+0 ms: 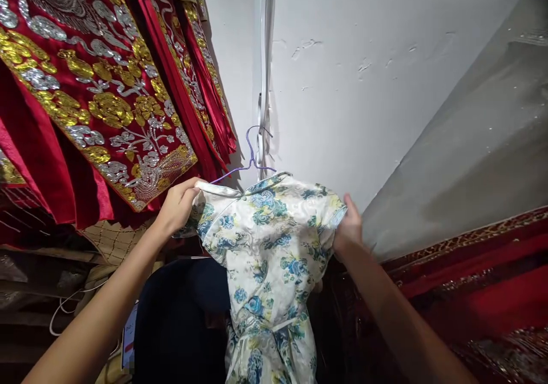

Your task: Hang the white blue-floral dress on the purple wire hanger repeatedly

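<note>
A white dress (269, 253) with a blue and green flower print hangs on a purple wire hanger (250, 156) in front of a white wall. My left hand (177, 207) is closed on the dress's left shoulder near the collar. At the other side, my right hand (349, 224) pinches the edge of the right short sleeve. The hanger's hook rises above the collar, close to a white cable strip on the wall; what it hooks onto I cannot make out.
Red garments (98, 87) with gold and silver embroidery hang at the upper left. A dark blue cloth (180, 321) lies below the dress. More red embroidered fabric (479, 281) sits at the lower right, under a grey slanted surface (479, 133).
</note>
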The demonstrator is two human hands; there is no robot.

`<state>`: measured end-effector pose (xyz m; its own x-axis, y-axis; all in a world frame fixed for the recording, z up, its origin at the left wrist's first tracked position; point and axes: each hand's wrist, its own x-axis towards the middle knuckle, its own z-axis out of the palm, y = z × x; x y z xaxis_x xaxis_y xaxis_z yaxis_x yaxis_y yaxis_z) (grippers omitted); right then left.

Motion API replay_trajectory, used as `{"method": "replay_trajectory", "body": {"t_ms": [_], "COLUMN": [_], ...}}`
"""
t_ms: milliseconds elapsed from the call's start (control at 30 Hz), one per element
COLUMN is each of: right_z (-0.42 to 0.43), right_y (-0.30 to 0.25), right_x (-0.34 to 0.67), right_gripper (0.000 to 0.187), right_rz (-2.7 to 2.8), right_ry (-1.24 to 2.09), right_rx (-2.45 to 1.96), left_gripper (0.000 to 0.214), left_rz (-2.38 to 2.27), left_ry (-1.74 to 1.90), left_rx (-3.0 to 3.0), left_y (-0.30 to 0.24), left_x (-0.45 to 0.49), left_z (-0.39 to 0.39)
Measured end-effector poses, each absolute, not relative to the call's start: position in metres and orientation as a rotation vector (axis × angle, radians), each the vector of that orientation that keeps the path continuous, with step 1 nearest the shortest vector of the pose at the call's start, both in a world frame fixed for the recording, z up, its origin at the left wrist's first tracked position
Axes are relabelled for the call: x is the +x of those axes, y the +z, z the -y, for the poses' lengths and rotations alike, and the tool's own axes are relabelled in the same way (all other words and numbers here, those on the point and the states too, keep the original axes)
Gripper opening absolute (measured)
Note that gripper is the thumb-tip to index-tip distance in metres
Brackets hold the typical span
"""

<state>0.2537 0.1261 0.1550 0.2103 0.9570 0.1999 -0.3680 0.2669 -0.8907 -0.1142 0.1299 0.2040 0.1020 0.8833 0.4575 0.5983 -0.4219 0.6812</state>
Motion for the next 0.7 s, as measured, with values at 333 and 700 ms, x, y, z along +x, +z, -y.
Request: {"method": "replay_trajectory", "body": {"t_ms": [333,700], "right_z": [-0.085,-0.064], "right_y": [0.237,0.149], "right_x": [0.235,0.193], "right_gripper": [0.050,0.087], "right_rz": [1.178,2.229], "right_ry": [1.180,0.316], "right_rx": [-0.462,-0.909], "left_gripper": [0.045,0.055], "left_rz": [-1.340,-0.696], "left_ry": [1.506,1.597], "left_rx": [2.146,1.197], "left_y": [0.227,0.203], "left_x": [-0.072,-0.026], "left_z": [-0.122,-0.094]}}
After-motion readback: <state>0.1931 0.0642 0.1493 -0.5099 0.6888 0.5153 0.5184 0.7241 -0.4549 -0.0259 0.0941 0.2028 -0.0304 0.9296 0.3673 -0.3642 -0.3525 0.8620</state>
